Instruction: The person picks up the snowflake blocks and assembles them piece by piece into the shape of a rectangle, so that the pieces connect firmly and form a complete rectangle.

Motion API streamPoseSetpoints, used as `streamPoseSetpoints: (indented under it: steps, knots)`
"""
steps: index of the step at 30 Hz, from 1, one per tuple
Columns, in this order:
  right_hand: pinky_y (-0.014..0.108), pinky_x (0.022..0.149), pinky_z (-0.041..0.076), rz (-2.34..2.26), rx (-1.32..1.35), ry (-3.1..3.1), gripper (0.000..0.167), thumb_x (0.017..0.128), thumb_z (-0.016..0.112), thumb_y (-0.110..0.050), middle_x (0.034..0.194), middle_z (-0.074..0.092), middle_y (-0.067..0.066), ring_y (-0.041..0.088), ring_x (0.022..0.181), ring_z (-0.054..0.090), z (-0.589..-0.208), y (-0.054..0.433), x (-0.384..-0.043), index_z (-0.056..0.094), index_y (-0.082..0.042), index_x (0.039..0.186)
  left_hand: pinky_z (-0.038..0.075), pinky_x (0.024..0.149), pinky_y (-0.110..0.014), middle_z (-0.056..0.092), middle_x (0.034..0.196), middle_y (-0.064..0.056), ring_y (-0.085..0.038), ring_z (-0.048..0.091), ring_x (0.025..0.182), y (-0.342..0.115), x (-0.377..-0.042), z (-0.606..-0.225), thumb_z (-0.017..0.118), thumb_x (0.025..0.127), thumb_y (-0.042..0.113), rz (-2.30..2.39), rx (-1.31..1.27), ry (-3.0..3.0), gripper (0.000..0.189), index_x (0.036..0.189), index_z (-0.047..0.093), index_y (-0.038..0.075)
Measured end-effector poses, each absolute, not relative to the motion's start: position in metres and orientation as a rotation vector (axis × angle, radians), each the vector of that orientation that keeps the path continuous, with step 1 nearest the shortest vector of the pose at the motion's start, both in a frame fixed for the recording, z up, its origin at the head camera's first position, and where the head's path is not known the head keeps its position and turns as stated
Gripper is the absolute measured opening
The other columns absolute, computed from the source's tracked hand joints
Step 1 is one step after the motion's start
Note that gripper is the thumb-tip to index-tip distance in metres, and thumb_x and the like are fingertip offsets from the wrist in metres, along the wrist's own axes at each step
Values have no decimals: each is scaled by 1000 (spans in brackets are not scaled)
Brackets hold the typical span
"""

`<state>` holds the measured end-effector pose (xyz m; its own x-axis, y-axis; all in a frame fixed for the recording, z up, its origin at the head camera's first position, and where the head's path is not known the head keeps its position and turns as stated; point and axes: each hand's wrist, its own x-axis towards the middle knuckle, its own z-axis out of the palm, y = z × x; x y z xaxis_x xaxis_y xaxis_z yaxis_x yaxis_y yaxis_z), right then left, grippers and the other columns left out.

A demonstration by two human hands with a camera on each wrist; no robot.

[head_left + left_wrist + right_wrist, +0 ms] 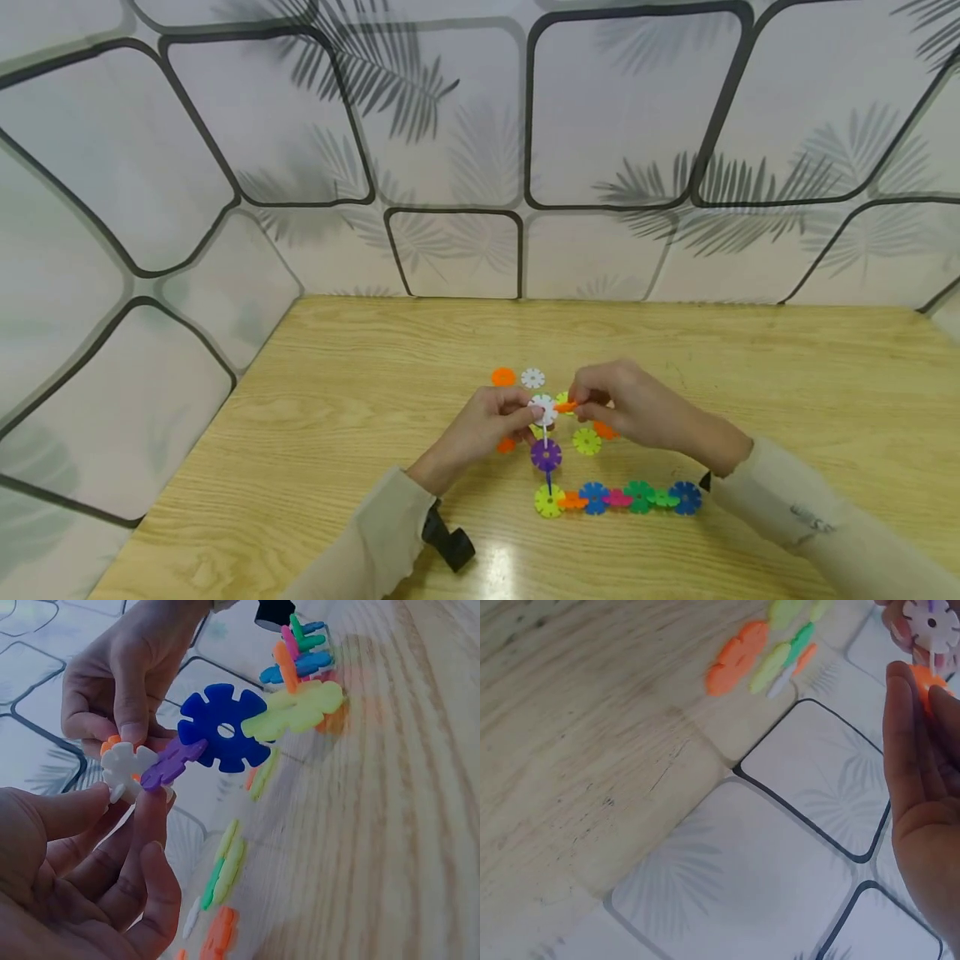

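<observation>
My left hand (483, 425) pinches a white notched disc (542, 410) between thumb and fingers. From my right hand (637, 404), an orange notched disc (566, 407) sticks out, pinched by thumb and fingertips, its edge meeting the white one. Below the white disc runs a joined strip with a purple disc (546, 455) and a dark blue disc (225, 729). That strip ends at a yellow disc (550, 501), where a row of orange, blue (594, 498), pink, green (640, 497) and blue discs continues to the right. In the right wrist view, the orange disc is partly hidden by fingers.
Loose discs lie on the wooden table (360, 400) beyond and beside the hands: orange (503, 377), white (532, 378) and yellow (587, 442) among them. A patterned covering (465, 250) borders the table at the back and left. A black wrist strap (448, 540) hangs by the left sleeve.
</observation>
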<state>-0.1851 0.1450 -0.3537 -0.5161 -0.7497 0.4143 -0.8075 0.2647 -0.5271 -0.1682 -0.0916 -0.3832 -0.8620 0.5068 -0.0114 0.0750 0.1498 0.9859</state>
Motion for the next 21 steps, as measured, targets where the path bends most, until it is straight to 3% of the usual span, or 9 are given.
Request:
streamPoseSetpoints:
  steps: [6,13,18,21]
  knots:
    - [17,53,46,897,1580,-2257,35,79,70,24,77,60,-2,2,63,51,-361,141,-181,58,-9,80,52,65,-25,75,93,-18,-10,65,67,-88,-168,-384,58,104,6,1770,521,2088,20,99,68,-10]
    - [13,50,39,834,1599,-2148,39,77,64,28,73,52,-3,2,61,42,-366,140,-183,52,-10,78,57,74,-30,74,98,-22,-8,64,67,-84,-166,-387,56,104,4,1836,431,2006,21,102,67,-15]
    - [11,48,34,735,1611,-2073,28,104,47,3,72,45,-2,1,59,36,-369,138,-184,48,-9,78,57,74,-29,75,97,-20,-9,63,68,-81,-163,-386,57,103,4,1880,366,1987,21,102,67,-14]
    - [11,45,27,595,1596,-2052,35,109,28,-9,71,38,-2,1,58,28,-369,136,-182,45,-8,78,56,74,-29,75,95,-16,-9,63,69,-80,-162,-386,58,103,5,1887,316,1996,20,102,69,-12]
